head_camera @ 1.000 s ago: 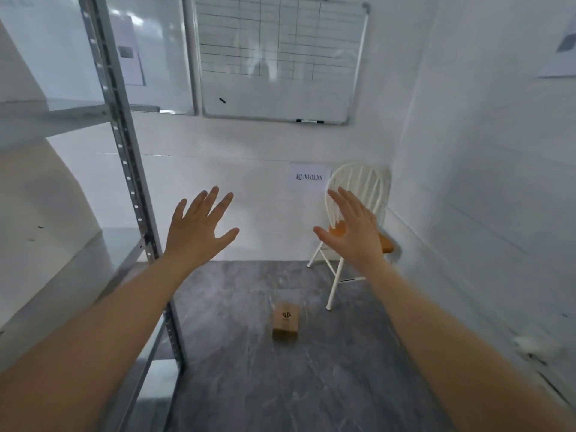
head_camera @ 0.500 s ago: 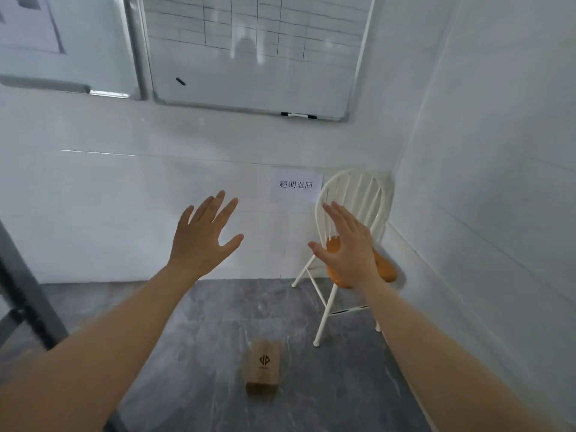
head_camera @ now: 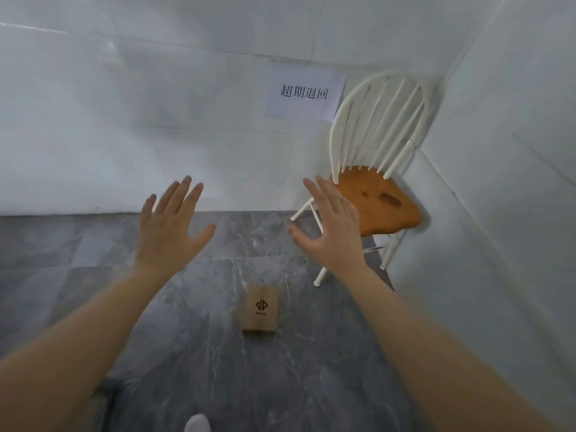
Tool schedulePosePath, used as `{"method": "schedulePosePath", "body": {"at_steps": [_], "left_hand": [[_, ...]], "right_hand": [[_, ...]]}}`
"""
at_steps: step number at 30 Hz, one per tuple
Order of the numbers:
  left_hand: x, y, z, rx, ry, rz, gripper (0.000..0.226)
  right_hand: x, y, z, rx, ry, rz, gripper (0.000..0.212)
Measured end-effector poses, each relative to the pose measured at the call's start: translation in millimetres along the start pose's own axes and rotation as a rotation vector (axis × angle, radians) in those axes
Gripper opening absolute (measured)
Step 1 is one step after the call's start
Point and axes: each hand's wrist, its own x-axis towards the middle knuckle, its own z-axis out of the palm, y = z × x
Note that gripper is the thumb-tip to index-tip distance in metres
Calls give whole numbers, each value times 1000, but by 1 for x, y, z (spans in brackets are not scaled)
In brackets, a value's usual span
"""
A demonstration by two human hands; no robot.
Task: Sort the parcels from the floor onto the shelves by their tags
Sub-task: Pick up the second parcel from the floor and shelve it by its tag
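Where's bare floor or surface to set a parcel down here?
Open grey floor left of the cardboard parcel, running to the back wall. The chair seat is bare. Floor nearer than the parcel is free too. Tightest at right: chair legs fill the corner. Both the left hand and right hand are empty.

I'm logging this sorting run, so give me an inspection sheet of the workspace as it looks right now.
Surface: grey marbled floor, bare apart from one parcel.
Job's things: brown cardboard parcel lying flat on the floor, logo up, untouched; no shelves in view.
Clutter: nothing seen.
Hands: left hand and right hand open, spread, empty, above the floor.
Cables: nothing seen.
Surroundings: white chair with wooden seat in the corner; paper sign on the white wall.
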Motion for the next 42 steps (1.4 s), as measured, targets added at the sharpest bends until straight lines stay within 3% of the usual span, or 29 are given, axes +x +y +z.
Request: {"method": "schedulePosePath", "body": {"at_steps": [7, 16, 23, 29, 31, 34, 36, 39, 42], "left_hand": [[15, -40, 122, -26, -142, 2, 79], [20, -90, 330, 0, -322, 31, 83], [-30, -105, 529, -242, -397, -242, 63], [-65, -106, 678, -461, -548, -291, 74], [-76, -102, 714, -580, -591, -393, 83], [-88, -89, 744, -965, -653, -761, 96], [-98, -78, 756, -1112, -661, -907, 84], [-105, -69, 762, -1160, -555, -936, 50], [-105, -69, 763, -1208, -560, -894, 48]], "right_hand": [[-9, 53, 111, 22, -51, 121, 77], [-42, 175, 294, -25, -296, 211, 81], [-143, 270, 481, 44, -479, 392, 82], [-197, 343, 609, 4, -506, 487, 80], [-209, 358, 633, -25, -503, 497, 79], [-227, 368, 651, 54, -438, 567, 79], [-235, 366, 659, 276, -364, 657, 81], [-240, 363, 662, 506, -287, 769, 91], [-239, 366, 662, 593, -298, 866, 100]]}}
